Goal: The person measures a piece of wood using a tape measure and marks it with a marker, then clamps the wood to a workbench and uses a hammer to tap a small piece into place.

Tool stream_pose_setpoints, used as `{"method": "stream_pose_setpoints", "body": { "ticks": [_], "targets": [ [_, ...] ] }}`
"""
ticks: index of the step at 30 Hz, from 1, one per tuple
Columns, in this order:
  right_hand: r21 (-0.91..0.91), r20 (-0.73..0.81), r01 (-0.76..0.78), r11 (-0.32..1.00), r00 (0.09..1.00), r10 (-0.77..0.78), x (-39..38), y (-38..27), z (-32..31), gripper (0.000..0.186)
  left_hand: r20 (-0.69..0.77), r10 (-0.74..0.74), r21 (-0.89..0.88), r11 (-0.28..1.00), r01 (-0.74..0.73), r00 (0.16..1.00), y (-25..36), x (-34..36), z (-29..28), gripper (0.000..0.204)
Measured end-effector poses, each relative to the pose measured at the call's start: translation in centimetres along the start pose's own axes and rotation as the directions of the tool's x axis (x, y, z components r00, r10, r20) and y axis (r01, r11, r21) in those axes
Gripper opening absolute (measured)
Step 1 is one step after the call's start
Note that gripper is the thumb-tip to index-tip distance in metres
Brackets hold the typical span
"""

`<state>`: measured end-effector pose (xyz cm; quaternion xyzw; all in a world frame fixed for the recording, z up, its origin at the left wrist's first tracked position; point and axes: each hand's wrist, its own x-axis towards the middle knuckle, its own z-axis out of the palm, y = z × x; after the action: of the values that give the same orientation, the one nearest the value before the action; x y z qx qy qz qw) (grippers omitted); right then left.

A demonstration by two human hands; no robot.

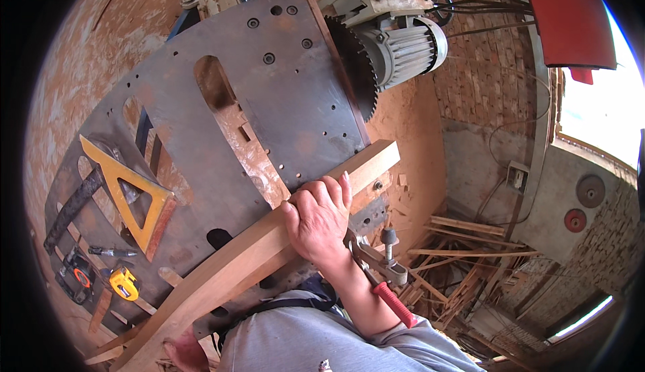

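A long, pale squared wooden beam (235, 264) lies slantwise over the near part of a grey metal machine table (269, 110). My right hand (319, 214) is closed over the beam toward its right end, knuckles up and fingers across its top. Low at the left, my left hand (187, 352) is against the beam's near side; its fingers pass out of sight beneath the wood. Beyond the beam's right end, a toothed circular saw blade (359, 70) stands along the table's right edge. Whether the blade is turning, I cannot tell.
On the table's left lie a yellow triangular square (127, 187), a dark hammer-like tool (74, 207), a yellow tape measure (124, 283) and a pen-like tool (113, 252). A red-handled clamp (393, 303) sits beside my right forearm. Behind are a motor (406, 50) and scrap wood (443, 264).
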<state>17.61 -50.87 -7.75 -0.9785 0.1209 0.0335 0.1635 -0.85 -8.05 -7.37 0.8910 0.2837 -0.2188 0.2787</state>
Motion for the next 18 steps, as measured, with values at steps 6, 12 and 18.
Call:
{"method": "stream_pose_setpoints", "body": {
  "ticks": [6,12,18],
  "targets": [
    [0.011,-0.021,0.014,1.0,1.0,-0.014,0.3,0.0,0.1,0.017,0.112,0.088,0.624,0.769,-0.139,0.99,2.7,0.5,-0.2,0.036],
    [0.016,-0.027,0.019,1.0,0.999,-0.018,0.5,0.1,0.0,0.017,0.083,0.031,0.31,0.949,-0.055,0.996,-0.4,0.8,0.7,0.029],
    [0.037,-0.019,0.012,0.999,1.0,-0.011,0.5,0.0,-0.1,0.016,0.064,-0.042,0.077,0.996,0.037,0.997,-0.7,1.0,0.8,0.026]
  ]
}}
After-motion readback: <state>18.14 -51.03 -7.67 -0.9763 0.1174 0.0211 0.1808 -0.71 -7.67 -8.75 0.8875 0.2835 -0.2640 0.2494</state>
